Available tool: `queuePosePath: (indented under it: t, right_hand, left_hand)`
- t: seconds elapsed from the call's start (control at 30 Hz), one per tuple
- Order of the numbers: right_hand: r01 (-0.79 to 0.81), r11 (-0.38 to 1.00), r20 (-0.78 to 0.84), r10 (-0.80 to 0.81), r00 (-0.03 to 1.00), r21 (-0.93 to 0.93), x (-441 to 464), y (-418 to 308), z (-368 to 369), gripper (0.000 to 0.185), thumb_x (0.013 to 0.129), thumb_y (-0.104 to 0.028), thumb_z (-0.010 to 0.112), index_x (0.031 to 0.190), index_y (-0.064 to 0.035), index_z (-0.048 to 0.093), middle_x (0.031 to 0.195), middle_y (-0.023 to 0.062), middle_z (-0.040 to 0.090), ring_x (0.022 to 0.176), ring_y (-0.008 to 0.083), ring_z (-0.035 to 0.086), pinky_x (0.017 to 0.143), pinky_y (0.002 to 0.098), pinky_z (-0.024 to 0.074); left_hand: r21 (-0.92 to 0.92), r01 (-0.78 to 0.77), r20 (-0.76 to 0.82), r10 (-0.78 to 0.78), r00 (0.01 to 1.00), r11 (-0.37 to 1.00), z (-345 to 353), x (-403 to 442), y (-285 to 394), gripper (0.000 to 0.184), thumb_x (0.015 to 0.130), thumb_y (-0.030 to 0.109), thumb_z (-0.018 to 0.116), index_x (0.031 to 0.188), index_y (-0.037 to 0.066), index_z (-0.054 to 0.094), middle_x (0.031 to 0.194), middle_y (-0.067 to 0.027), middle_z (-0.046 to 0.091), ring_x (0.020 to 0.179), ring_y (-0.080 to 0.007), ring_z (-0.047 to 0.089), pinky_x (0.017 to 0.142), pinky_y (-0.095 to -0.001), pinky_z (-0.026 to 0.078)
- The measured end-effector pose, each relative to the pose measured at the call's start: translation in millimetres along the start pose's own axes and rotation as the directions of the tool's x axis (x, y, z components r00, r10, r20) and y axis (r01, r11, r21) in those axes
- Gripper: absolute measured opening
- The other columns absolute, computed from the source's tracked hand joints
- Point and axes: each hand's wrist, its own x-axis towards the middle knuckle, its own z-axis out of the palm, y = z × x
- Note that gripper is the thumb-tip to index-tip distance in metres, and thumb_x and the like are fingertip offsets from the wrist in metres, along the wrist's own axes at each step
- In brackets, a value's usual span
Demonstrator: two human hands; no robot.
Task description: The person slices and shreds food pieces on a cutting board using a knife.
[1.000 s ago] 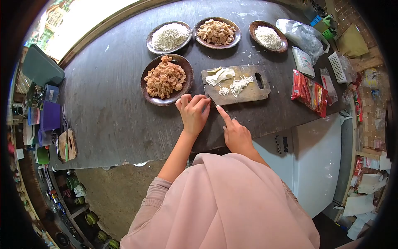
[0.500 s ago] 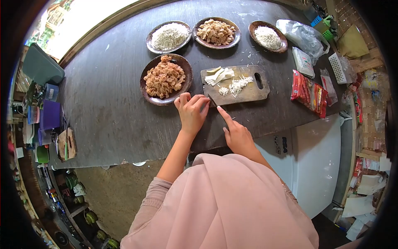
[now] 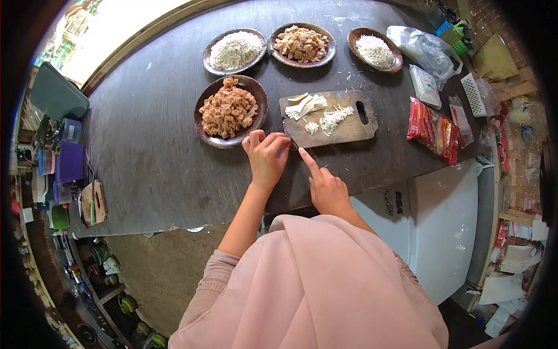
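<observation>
My left hand (image 3: 266, 154) has its fingers curled together near the lower left corner of the wooden cutting board (image 3: 349, 135); what they pinch is hidden. My right hand (image 3: 328, 189) is closed, its index finger stretched along a thin knife (image 3: 292, 141), whose dark blade shows between the two hands at that corner. On the board lie pale flat strips (image 3: 306, 106) and two heaps of fine white slivers (image 3: 335, 119). Just beyond my left hand stands a brown plate (image 3: 261, 99) piled with reddish-brown curled chips (image 3: 228, 110).
Three more plates line the back: white shreds (image 3: 235, 51), light brown chips (image 3: 301, 43) and white slivers (image 3: 375, 51). Plastic bags (image 3: 427, 52) and red packets (image 3: 433, 131) lie at the right. Purple containers (image 3: 71, 161) and a small board (image 3: 94, 202) sit at the left.
Both hands stay close together and have shifted slightly left. The cutting board and the plates also appear a little further left in the view.
</observation>
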Motion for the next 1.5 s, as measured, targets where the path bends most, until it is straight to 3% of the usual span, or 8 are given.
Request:
queuePosePath:
  t: [0.53, 0.9, 1.5]
  right_hand:
    - [0.017, 0.999, -0.059, -0.014, 0.998, 0.046, 14.5, 4.4, -12.1, 0.078, 0.095, -0.009, 0.058, 0.161, -0.0325, 0.025, 0.084, 0.0214, 0.063, 0.072, 0.0439, 0.068, 0.069, 0.0549, 0.0559]
    - [0.038, 0.979, 0.03, -0.045, 0.999, 0.199, 1.0, -1.5, -16.0, 0.077, 0.095, -0.009, 0.059, 0.161, -0.0299, 0.025, 0.086, 0.0228, 0.065, 0.08, 0.047, 0.067, 0.076, 0.0569, 0.0536]
    - [0.007, 0.982, 0.044, -0.015, 0.999, 0.19, -2.8, -2.9, -21.9, 0.08, 0.094, -0.009, 0.06, 0.162, -0.0327, 0.023, 0.086, 0.0212, 0.065, 0.081, 0.0461, 0.068, 0.076, 0.0579, 0.0543]
  left_hand:
    - [-0.006, -0.005, -0.022, 0.005, 1.0, 1.0, -1.4, -0.5, 0.7, 0.014, 0.073, 0.015, 0.083, 0.085, 0.018, 0.075, 0.094, 0.01, 0.073, 0.097, -0.0206, 0.053, 0.092, -0.0392, 0.033]
    - [-0.057, 0.02, -0.014, -0.021, 1.0, 0.998, -0.9, -1.4, -2.4, 0.016, 0.073, 0.013, 0.083, 0.087, 0.018, 0.076, 0.095, 0.0085, 0.073, 0.097, -0.0211, 0.054, 0.093, -0.0392, 0.034]
    - [-0.064, 0.022, -0.008, -0.022, 1.0, 0.998, -0.3, -0.8, -3.3, 0.014, 0.073, 0.013, 0.082, 0.085, 0.016, 0.076, 0.094, 0.0084, 0.073, 0.097, -0.0219, 0.054, 0.093, -0.0388, 0.034]
